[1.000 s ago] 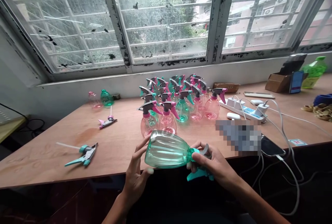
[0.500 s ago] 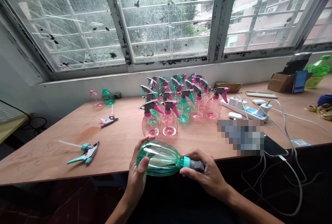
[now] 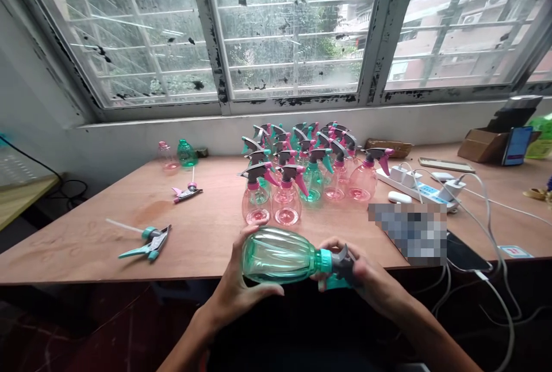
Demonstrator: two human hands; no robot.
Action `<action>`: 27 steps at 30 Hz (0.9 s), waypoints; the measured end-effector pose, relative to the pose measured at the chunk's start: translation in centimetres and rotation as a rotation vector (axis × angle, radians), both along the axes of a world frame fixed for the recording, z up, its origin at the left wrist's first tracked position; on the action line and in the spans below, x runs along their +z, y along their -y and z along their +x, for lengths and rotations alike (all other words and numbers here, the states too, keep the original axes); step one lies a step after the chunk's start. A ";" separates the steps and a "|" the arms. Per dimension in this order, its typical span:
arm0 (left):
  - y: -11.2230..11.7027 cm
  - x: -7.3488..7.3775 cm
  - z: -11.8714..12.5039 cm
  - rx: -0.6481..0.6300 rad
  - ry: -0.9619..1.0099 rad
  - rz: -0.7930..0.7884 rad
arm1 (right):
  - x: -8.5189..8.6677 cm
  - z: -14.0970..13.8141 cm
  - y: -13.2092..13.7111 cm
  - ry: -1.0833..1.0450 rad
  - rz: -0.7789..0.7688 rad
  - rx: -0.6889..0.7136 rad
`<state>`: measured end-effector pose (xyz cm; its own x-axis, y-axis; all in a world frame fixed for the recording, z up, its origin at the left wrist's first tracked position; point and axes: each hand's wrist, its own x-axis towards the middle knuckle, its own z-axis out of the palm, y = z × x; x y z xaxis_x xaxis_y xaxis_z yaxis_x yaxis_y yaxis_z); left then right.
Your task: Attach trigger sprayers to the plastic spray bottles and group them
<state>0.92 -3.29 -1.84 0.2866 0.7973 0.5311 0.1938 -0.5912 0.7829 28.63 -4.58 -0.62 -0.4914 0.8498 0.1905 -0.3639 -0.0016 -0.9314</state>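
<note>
A clear green spray bottle (image 3: pixel 278 256) lies sideways in the air over the table's front edge, held between both hands. My left hand (image 3: pixel 241 283) cups its base, thumb stretched along the underside. Around the grey and teal spray head (image 3: pixel 342 268) my right hand (image 3: pixel 366 280) is closed at the neck end. Just behind stand several pink and green spray bottles (image 3: pixel 287 205) with heads fitted. Left of my hands lies a loose teal and grey spray head (image 3: pixel 153 242) with its tube; farther back is a pink and grey one (image 3: pixel 188 192).
Two bottles without heads, one pink (image 3: pixel 167 158) and one green (image 3: pixel 187 153), stand at the back left. To the right are a power strip (image 3: pixel 416 188) with plugs, a phone (image 3: pixel 468 251) and hanging white cables (image 3: pixel 502 297). A cardboard box (image 3: pixel 478 145) sits farther back.
The spray head has turned between my right fingers, so its teal trigger now shows below. My left thumb has slid from the bottle's side to beneath it. The view has shifted slightly left.
</note>
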 end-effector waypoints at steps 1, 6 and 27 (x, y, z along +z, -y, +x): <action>-0.2 -0.1 -0.2 0.006 -0.007 -0.052 | 0.0 0.1 0.0 -0.018 0.001 0.018; -0.3 0.1 0.3 -0.071 -0.142 -0.204 | -0.7 -1.2 1.0 0.237 0.207 -0.259; -0.9 -1.6 1.9 0.102 -0.763 0.292 | -2.2 1.9 -2.4 0.807 0.530 -0.749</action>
